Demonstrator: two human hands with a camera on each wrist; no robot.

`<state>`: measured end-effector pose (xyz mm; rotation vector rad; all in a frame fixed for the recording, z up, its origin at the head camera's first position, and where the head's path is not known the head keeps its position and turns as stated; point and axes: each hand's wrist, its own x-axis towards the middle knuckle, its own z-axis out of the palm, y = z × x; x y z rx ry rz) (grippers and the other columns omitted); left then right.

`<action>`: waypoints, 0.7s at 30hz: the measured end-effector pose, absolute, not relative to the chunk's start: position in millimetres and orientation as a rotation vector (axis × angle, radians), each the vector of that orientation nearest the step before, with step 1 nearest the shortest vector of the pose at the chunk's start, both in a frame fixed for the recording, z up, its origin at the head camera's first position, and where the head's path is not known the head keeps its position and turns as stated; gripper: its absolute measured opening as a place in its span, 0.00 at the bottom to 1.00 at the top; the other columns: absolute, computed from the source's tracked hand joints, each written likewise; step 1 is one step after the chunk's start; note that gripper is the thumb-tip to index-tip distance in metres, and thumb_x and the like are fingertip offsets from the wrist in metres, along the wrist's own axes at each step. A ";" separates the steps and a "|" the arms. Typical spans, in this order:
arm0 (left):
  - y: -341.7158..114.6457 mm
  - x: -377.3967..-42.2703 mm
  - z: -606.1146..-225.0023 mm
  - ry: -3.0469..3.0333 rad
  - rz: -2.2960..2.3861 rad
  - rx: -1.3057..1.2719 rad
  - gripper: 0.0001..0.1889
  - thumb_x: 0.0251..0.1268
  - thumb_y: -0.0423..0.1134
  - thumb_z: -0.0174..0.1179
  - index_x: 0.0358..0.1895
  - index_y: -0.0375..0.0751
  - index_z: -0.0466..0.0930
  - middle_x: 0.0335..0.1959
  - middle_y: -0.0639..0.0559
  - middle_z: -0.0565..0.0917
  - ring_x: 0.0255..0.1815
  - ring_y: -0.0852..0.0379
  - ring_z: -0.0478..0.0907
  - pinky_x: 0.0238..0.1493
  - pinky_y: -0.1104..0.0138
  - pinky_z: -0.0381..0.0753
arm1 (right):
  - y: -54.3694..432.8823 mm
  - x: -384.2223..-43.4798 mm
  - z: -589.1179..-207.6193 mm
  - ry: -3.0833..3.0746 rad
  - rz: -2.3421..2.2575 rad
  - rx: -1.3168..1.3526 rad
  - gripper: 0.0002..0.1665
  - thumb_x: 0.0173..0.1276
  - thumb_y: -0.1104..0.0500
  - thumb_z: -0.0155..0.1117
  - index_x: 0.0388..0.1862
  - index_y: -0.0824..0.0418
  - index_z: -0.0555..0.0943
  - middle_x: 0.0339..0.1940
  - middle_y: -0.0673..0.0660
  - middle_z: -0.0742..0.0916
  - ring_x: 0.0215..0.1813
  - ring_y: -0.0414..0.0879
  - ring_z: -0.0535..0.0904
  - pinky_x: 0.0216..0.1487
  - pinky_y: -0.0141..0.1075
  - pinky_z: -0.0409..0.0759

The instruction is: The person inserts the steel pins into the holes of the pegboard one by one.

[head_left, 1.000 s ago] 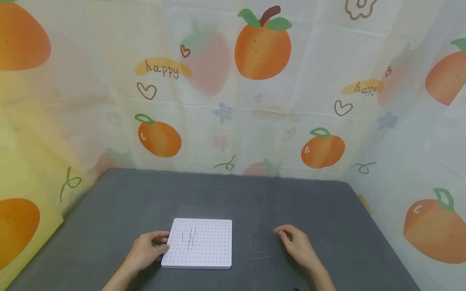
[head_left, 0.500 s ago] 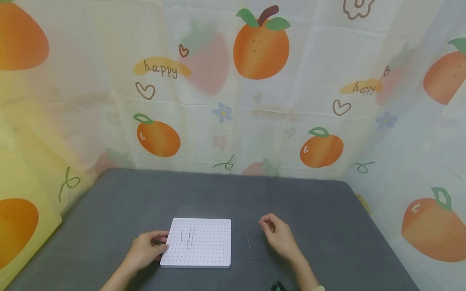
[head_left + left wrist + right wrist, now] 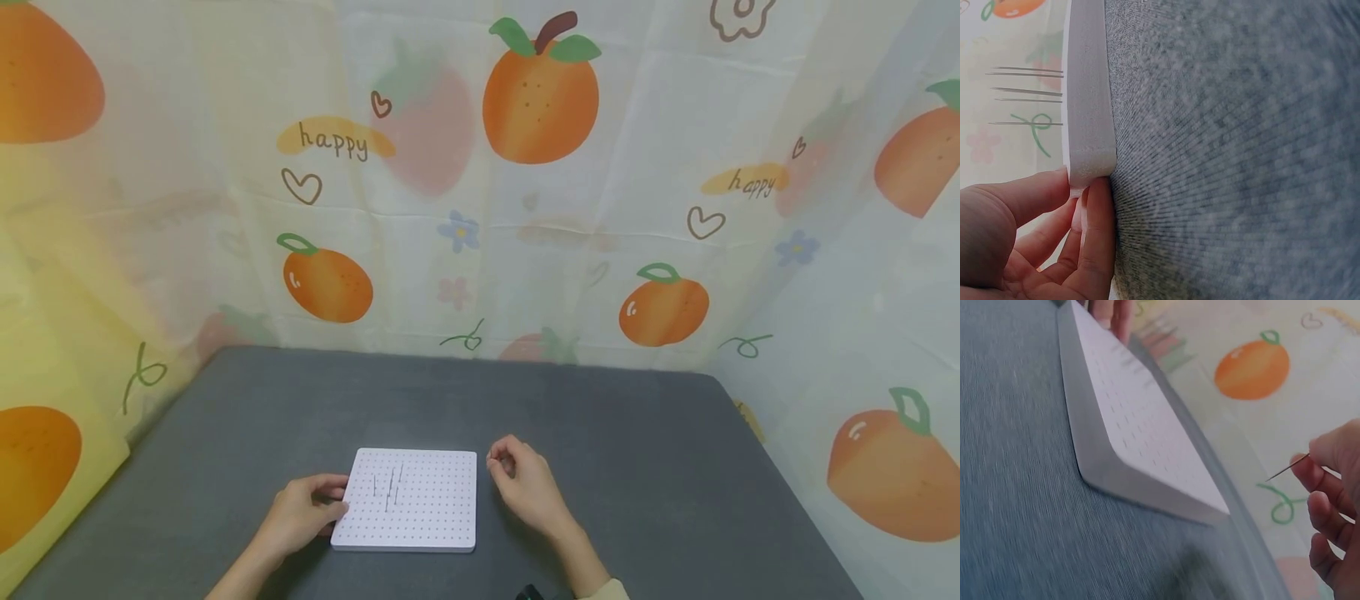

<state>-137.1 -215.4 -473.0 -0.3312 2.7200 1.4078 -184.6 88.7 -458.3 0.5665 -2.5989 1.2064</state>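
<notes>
A white square board (image 3: 438, 504) dotted with small holes lies flat on the dark table. Several thin needles (image 3: 1025, 92) stick up from its left half. My left hand (image 3: 300, 510) grips the board's left edge, thumb on top and fingers against the side and underneath in the left wrist view. Just off the board's right edge, my right hand (image 3: 528, 490) pinches one needle (image 3: 1286, 467) between thumb and index finger. That needle slants with its point away from the fingers, above the board's level in the right wrist view. In the head view it is barely visible.
A dark grey cloth-covered table (image 3: 637, 450) extends around the board. Behind it hangs a pale curtain (image 3: 420, 267) printed with oranges. Part of a black object (image 3: 530, 592) shows at the bottom edge beside the right wrist.
My right hand has moved left toward the board with its needle. The loose needles on the table are now hidden behind that hand and forearm. My left hand stays on the board.
</notes>
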 end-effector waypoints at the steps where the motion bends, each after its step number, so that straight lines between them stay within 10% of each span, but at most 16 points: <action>1: -215.2 -137.2 -473.0 2.719 1.405 -0.340 0.20 0.48 0.27 0.62 0.49 0.29 0.77 0.33 0.47 0.81 0.26 0.58 0.77 0.23 0.66 0.82 | 85.7 -184.2 -458.0 -2.595 1.210 0.576 0.04 0.59 0.64 0.62 0.31 0.55 0.77 0.25 0.44 0.75 0.28 0.36 0.68 0.29 0.26 0.68; 21: -215.7 -137.9 -473.0 2.705 1.414 -0.335 0.21 0.48 0.26 0.62 0.50 0.28 0.77 0.33 0.47 0.80 0.26 0.57 0.77 0.24 0.65 0.82 | 32.2 -179.8 -457.8 -2.503 1.155 0.688 0.04 0.57 0.61 0.64 0.28 0.53 0.78 0.25 0.44 0.81 0.27 0.35 0.71 0.27 0.22 0.64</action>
